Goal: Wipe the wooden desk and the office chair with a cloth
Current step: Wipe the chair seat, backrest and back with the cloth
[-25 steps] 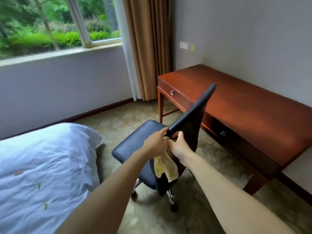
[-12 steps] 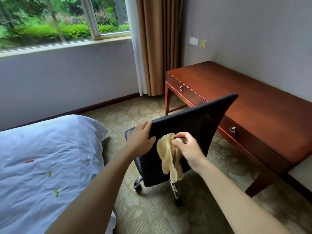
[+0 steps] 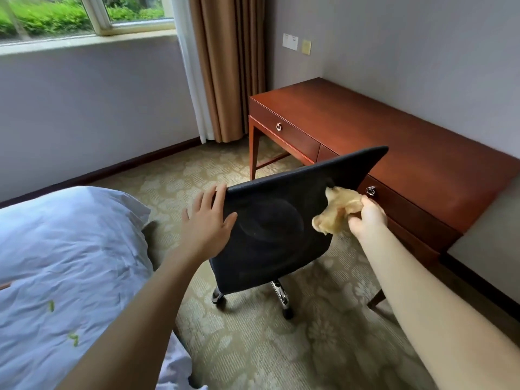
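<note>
So the office chair (image 3: 270, 229) is black, with its backrest turned toward the person. There's a faint round impression in the middle of the back panel. It sits on a shiny chrome base with casters, on the patterned carpet (image 3: 253, 347), between the bed (image 3: 56, 263) and the wooden desk (image 3: 394, 142). The desk is a glossy reddish-brown thing pushed up against the right wall. It has two drawers on the front, each with a small ring pull (image 3: 370, 190), and its far end is just beside the tan curtain (image 3: 228, 66).

The cloth (image 3: 337, 212) is a pale yellowish rag, all scrunched up. It's touching the right edge of the backrest, near the ring pull on the closer drawer.

Hands: the left hand (image 3: 206, 220) is flat and spread out against the top left corner of the backrest. The fingers are straight and point up to the top edge, and the thumb lies across the black back, so it isn't gripping anything. The right hand (image 3: 368, 218) is reached out with the arm nearly straight, fingers curled tight round the bunched cloth, holding it to the chair's right side.
</note>
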{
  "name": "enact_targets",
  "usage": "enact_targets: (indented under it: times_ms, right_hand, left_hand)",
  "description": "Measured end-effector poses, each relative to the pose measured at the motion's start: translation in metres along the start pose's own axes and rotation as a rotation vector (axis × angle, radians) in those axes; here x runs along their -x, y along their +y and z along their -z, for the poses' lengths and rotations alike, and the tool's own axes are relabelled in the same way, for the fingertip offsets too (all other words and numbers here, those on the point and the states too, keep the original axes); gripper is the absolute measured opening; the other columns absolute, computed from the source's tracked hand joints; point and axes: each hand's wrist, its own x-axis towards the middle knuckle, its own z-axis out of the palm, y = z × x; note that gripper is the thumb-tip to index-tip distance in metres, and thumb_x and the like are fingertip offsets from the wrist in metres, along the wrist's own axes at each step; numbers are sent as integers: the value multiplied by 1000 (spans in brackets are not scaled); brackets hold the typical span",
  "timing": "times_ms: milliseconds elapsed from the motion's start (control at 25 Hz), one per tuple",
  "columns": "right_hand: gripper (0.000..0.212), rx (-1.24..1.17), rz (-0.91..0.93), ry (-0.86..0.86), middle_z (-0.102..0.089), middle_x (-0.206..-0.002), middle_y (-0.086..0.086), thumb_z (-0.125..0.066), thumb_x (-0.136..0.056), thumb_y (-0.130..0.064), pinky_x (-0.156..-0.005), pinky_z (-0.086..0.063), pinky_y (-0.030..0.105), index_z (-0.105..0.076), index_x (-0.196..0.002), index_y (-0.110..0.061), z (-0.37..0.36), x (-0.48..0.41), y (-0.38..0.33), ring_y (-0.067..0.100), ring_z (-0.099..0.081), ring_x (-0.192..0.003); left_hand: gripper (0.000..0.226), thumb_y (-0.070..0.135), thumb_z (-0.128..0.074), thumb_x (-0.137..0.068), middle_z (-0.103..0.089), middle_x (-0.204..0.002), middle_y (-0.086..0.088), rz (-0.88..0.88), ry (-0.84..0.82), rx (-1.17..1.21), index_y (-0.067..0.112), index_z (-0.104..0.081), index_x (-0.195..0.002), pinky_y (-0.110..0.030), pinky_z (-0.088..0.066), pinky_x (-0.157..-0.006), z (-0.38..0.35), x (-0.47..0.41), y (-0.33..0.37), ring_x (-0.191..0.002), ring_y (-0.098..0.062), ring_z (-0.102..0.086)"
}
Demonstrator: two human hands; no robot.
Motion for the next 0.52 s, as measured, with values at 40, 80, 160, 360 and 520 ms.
enact_targets:
  times_ms: [40,80,160,360,520]
  right_hand:
    - [10,-56,-36,-2,-59,-96,11,-52,-92,-4,-62,-53,33,-52,-102,-2,-6,-1,0,24,-62,-82]
    - [6,-99,-61,-5,-59,-91,10,-49,-93,-3,-56,-52,32,-50,-98,1,-12,-2,-1,23,-61,-77]
    - [5,-141,-60,2,-57,-97,8,-46,-95,-8,-64,-51,31,-50,-94,-4,-27,-7,0,20,-58,-71]
    - [32,-97,-19,23,-59,-120,7,-44,-96,-29,-96,-47,37,-52,-122,-14,-60,-11,31,24,-61,-98]
    - [25,63,144,66,-58,-109,-1,-53,-92,-23,-84,-50,26,-54,-117,-21,-75,34,84,18,-58,-97]
  left_hand:
    - [62,43,-33,-99,-7,-158,5,2,4,2,26,-4,-151,-50,-11,-116,-1,1,-3,-145,-21,-4]
    - [63,43,-34,-99,-6,-158,6,1,9,2,27,-2,-151,-50,-11,-116,-2,2,-5,-145,-21,-3]
    - [65,45,-34,-98,-4,-158,7,-9,15,-6,27,-1,-151,-49,-11,-116,-2,1,-10,-145,-20,-1]
    - [68,32,-39,-96,-2,-159,6,-12,-13,57,29,1,-150,-49,-13,-117,-6,-5,-16,-146,-19,2]
    - [77,15,-46,-86,-4,-158,5,8,1,108,26,-4,-150,-49,-13,-117,-8,-5,-16,-146,-21,4]
